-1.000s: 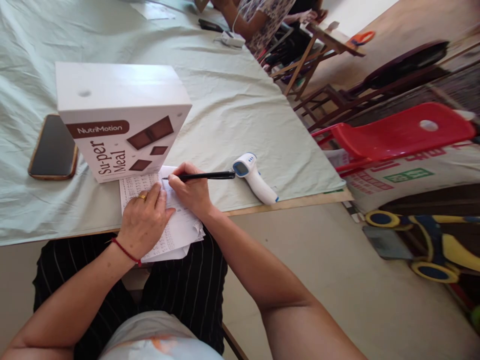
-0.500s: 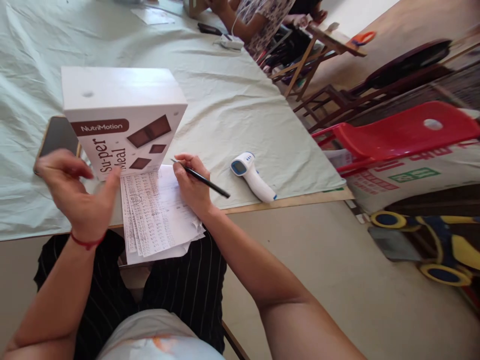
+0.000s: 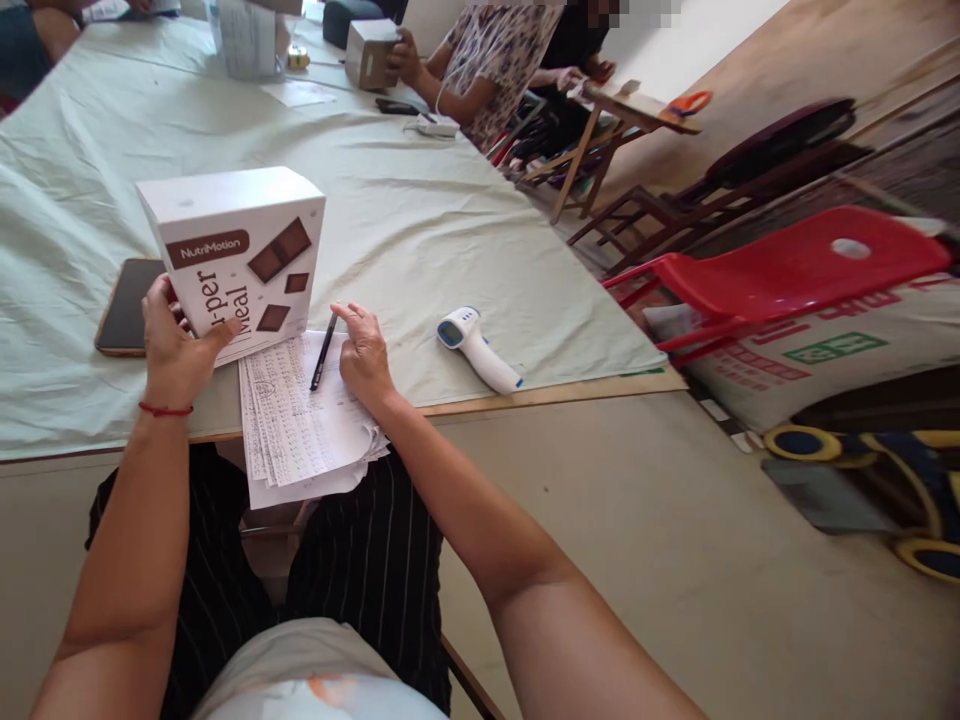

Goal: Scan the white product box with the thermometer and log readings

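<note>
My left hand (image 3: 176, 345) grips the lower left side of a white cardboard box (image 3: 304, 285) printed "NutriMotion" and "Meal". Its thumb lies across the printed front, and the other fingers go round the left edge. The box stands on the cloth, touching the far end of a stack of handwritten paper sheets (image 3: 300, 440). A black pen (image 3: 323, 352) lies on the sheets. Beside it is my right hand (image 3: 362, 350), fingers extended loosely and the fingertips at the pen's far end. An infrared thermometer (image 3: 480, 350) rests to the right.
A dark phone (image 3: 124, 310) lies left of the box on the cloth-covered table (image 3: 405, 230). Across it, a person (image 3: 480, 70) holds a small box (image 3: 371, 55). A clear plastic tub (image 3: 251, 45) stands at the back, and a red plastic stool (image 3: 802, 260) is right.
My left hand has come onto the box, which is now turned slightly. My right hand has let the pen down onto the sheets. The view has shifted, showing more of the table's far end.
</note>
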The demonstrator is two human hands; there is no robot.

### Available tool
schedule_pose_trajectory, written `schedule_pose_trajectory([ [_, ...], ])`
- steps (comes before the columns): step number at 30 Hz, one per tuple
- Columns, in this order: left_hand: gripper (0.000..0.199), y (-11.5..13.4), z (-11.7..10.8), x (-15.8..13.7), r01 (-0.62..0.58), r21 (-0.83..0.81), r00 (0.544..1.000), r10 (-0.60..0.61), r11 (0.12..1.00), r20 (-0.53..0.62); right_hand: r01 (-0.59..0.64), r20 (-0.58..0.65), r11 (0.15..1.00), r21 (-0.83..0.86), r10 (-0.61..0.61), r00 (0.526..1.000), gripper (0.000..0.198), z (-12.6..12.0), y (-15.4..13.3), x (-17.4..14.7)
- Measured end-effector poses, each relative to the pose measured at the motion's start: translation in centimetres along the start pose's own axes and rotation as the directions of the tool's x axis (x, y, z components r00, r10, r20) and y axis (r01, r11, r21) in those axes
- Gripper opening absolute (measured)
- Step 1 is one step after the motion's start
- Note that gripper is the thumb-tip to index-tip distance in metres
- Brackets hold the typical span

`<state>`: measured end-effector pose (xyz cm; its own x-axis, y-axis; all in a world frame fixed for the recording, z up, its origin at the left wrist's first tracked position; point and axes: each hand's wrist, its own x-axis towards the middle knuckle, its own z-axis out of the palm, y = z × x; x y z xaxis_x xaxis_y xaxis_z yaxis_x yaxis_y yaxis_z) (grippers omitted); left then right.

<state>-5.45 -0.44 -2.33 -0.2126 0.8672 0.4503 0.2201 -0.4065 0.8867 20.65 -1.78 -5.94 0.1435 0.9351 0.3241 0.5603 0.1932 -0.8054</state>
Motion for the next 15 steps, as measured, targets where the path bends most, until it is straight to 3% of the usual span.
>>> schedule_pose_trajectory([
  [3,0.083,1.6,0.6,-0.5,-0.009,-0.129,0.991,-0.008,0.992,-0.131,-0.020,0.003,1.000,0.010,0.020,1.000,0.044,0.1,-0.3,0.3],
  [5,0.075,3.1,0.8,-1.1,-0.020,-0.265,0.989,-0.021,0.964,-0.149,-0.022,0.014,1.000,-0.022,0.023,1.000,0.035,0.2,-0.7,0.3],
  [7,0.068,4.5,0.8,-2.0,0.051,-0.397,0.994,-0.085,0.916,-0.069,-0.021,0.036,0.997,-0.075,0.024,0.999,0.041,0.3,-1.2,0.2],
  [10,0.067,5.5,0.5,-3.3,0.245,-0.459,0.969,-0.220,0.854,0.109,0.003,0.076,0.993,-0.116,0.006,0.997,0.046,0.3,-1.3,0.2],
  [15,0.064,4.3,0.4,-4.7,0.356,-0.442,0.933,-0.281,0.824,0.227,0.102,0.087,0.989,-0.104,-0.093,0.992,0.039,0.3,0.0,0.8],
])
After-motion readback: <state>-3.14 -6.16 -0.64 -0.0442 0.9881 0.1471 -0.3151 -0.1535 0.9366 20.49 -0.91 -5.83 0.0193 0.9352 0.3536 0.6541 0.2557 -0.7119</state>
